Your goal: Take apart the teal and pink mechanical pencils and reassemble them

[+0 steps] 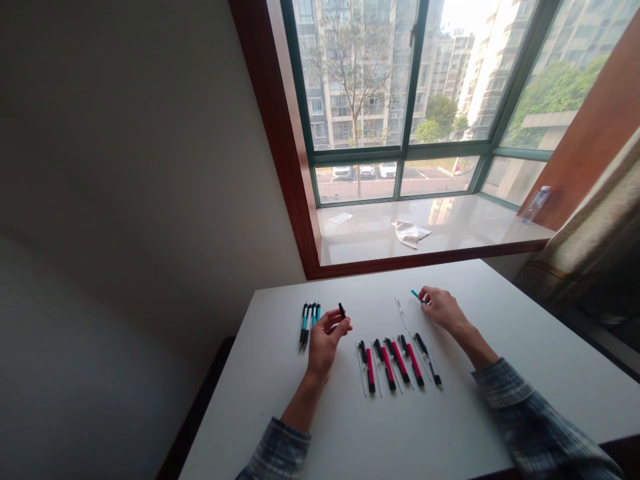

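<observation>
My left hand is closed around a short black pen part, held upright above the table. Just left of it, several blue and black pens lie side by side. My right hand pinches a teal pen barrel at the table's far right. A thin clear refill lies to the left of that hand. Between my forearms is a row of red pen barrels with black grip pieces and thin refills among them.
The white table meets a wall and a window sill. On the sill are a crumpled white cloth, a flat white paper and a clear plastic bottle. A curtain hangs at the right.
</observation>
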### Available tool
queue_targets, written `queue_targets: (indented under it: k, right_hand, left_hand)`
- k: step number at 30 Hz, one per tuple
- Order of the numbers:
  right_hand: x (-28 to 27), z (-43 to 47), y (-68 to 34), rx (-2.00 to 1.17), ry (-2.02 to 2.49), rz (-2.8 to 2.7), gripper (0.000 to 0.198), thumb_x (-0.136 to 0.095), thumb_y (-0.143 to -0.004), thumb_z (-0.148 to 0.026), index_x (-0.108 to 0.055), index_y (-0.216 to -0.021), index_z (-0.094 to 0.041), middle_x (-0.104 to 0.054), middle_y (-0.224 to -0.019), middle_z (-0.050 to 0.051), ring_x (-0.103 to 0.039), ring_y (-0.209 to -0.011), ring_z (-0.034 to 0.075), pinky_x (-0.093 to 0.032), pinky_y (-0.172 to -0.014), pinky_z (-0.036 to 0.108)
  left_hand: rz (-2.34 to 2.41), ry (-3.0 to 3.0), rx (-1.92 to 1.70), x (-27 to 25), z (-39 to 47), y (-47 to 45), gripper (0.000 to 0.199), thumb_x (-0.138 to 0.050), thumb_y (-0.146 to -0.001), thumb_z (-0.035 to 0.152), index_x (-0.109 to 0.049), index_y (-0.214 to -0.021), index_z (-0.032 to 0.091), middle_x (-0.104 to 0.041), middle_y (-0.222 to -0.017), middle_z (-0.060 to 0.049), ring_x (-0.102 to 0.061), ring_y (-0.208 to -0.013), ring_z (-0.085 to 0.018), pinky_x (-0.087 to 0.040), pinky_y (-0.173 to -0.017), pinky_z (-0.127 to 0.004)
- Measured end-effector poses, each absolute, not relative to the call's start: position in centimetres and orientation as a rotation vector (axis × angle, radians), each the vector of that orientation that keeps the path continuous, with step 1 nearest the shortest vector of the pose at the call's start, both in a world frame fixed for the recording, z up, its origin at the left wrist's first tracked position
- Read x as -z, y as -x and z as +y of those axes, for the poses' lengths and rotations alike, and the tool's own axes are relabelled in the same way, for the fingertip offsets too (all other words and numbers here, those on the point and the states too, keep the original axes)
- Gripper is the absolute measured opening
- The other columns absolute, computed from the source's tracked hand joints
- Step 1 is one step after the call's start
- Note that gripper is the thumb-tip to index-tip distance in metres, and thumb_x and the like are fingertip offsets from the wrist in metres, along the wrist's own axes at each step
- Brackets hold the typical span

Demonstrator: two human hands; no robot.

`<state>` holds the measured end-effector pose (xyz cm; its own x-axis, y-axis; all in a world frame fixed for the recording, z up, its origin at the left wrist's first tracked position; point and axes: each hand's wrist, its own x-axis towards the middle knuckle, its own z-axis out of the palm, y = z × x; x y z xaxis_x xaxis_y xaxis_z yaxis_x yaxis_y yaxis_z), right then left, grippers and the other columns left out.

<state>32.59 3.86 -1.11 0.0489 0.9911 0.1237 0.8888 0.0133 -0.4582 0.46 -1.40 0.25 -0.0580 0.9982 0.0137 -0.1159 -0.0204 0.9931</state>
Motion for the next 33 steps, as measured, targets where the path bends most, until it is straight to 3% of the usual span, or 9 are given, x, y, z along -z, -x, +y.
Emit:
queue_targets:
  k: [7, 17, 25, 28, 33]
  right_hand:
    - [-2.3, -0.9, -23.1, -0.778, 1.104, -1.793, 0.013, -0.063, -0.091, -0.032, -0.059, -0.094, -0.020, -0.069, -0.091, 0.004, -0.068, -0.080, 0.019, -0.061, -0.071, 0.034]
    - [-2.4, -1.6, -19.4, -0.912, 0.945, -1.920, 0.013, -0.072, -0.089, -0.027, -0.064, -0.097, -0.020, -0.073, -0.091, 0.003, -0.071, -0.081, 0.017, -0.061, -0.074, 0.031]
    - [-2.5, -0.8, -20.2, -0.850, 0.934, -2.027, 0.021, -0.069, -0.093, -0.039, -0.066, -0.099, -0.019, -0.073, -0.087, 0.003, -0.071, -0.076, 0.016, -0.059, -0.067, 0.028]
    - [-1.9, 1.0, -23.2, -0.658, 0.996, -2.054, 0.020, -0.067, -0.095, -0.038, -0.069, -0.103, -0.020, -0.073, -0.097, 0.006, -0.070, -0.079, 0.017, -0.059, -0.070, 0.030]
    - [0.1, 3.9, -29.7, -0.408, 1.343, -2.011, 0.016, -0.067, -0.092, -0.033, -0.074, -0.096, -0.019, -0.073, -0.091, 0.007, -0.066, -0.073, 0.018, -0.055, -0.067, 0.032]
  left_hand:
    - [1.013, -1.014, -1.301, 0.0, -1.7, -0.7, 0.035, -0.086, -0.074, 0.034, -0.074, -0.100, 0.014, -0.076, -0.099, -0.009, -0.071, -0.080, -0.018, -0.055, -0.083, -0.035]
    - [0.879, -1.034, -1.263, -0.4, -1.8, -0.4, 0.026, -0.085, -0.077, 0.030, -0.076, -0.098, 0.016, -0.079, -0.095, -0.007, -0.070, -0.088, -0.020, -0.053, -0.086, -0.032]
    - [0.899, -1.226, -1.201, -0.9, -2.0, -0.6, 0.026, -0.081, -0.082, 0.032, -0.078, -0.102, 0.017, -0.078, -0.100, -0.008, -0.070, -0.094, -0.021, -0.054, -0.087, -0.032]
    - [0.931, -1.173, -1.257, -0.6, -1.9, -0.6, 0.027, -0.083, -0.080, 0.032, -0.078, -0.101, 0.016, -0.078, -0.096, -0.007, -0.070, -0.090, -0.019, -0.054, -0.086, -0.030]
    - [0.888, -0.880, -1.412, -0.6, -1.4, -0.3, 0.037, -0.090, -0.070, 0.035, -0.078, -0.099, 0.015, -0.076, -0.096, -0.006, -0.072, -0.087, -0.019, -0.057, -0.089, -0.036]
